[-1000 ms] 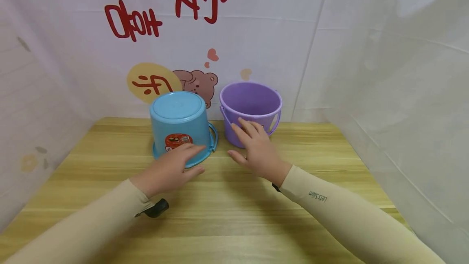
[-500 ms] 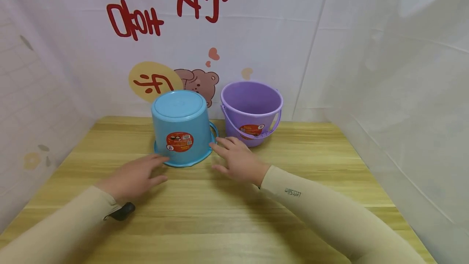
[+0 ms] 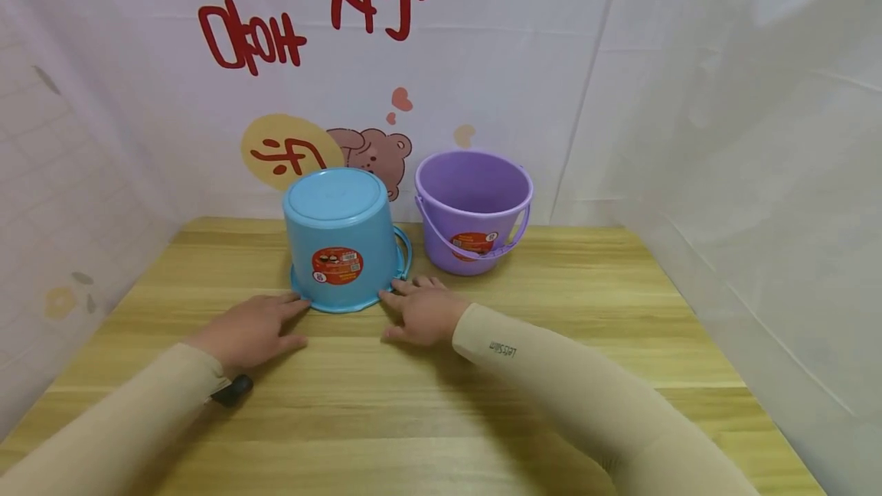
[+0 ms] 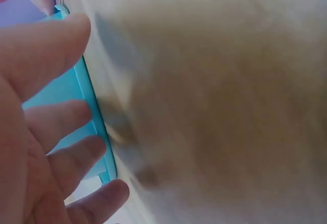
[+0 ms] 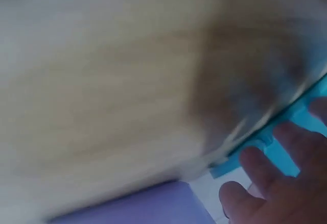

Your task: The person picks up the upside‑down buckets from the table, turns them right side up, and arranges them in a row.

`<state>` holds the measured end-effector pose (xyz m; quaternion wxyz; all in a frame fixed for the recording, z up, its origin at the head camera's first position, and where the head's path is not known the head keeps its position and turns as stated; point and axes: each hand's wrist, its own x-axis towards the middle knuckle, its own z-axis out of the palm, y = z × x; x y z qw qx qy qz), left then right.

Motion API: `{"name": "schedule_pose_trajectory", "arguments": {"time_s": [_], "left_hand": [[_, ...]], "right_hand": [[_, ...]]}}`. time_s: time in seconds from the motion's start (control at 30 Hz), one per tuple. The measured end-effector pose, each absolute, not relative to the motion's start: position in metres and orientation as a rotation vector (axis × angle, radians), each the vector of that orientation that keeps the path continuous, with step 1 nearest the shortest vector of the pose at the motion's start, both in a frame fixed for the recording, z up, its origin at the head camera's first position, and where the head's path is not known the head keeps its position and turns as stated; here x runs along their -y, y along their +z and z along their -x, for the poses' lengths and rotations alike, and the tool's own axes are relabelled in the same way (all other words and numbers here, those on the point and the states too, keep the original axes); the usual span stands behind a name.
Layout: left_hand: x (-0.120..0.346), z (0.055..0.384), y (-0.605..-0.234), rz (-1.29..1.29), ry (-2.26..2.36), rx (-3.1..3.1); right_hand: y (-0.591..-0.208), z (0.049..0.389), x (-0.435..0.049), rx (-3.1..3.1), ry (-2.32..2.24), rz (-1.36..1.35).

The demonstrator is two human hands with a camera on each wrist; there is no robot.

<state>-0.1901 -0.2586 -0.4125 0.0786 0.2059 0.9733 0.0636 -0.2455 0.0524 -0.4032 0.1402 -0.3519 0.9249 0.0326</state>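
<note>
A blue bucket stands upside down on the wooden table, its rim down and its handle at the right side. My left hand is at the front left of its rim, fingers extended and spread; the fingertips overlap the blue rim in the left wrist view. At the front right of the same rim is my right hand, its fingers loosely spread and the fingertips right at the edge. Just to the right, a purple bucket sits upright with its handle hanging in front.
The wooden table reaches back to a white printed cloth hanging behind the buckets. More white cloth borders the right side, and a similar sheet hangs at the left.
My left hand has drawn back leftward from in front of the blue bucket to its left rim. My right hand has moved left and down, from before the purple bucket to the blue rim.
</note>
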Motion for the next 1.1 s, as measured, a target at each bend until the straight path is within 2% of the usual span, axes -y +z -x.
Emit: {"name": "schedule_pose_trajectory", "arguments": {"time_s": [1.1], "left_hand": [[0.254, 0.195, -0.404, -0.614, 0.099, -2.929]], "right_hand": [[-0.402, 0.243, -0.051, -2.651, 0.116, 0.984]]}}
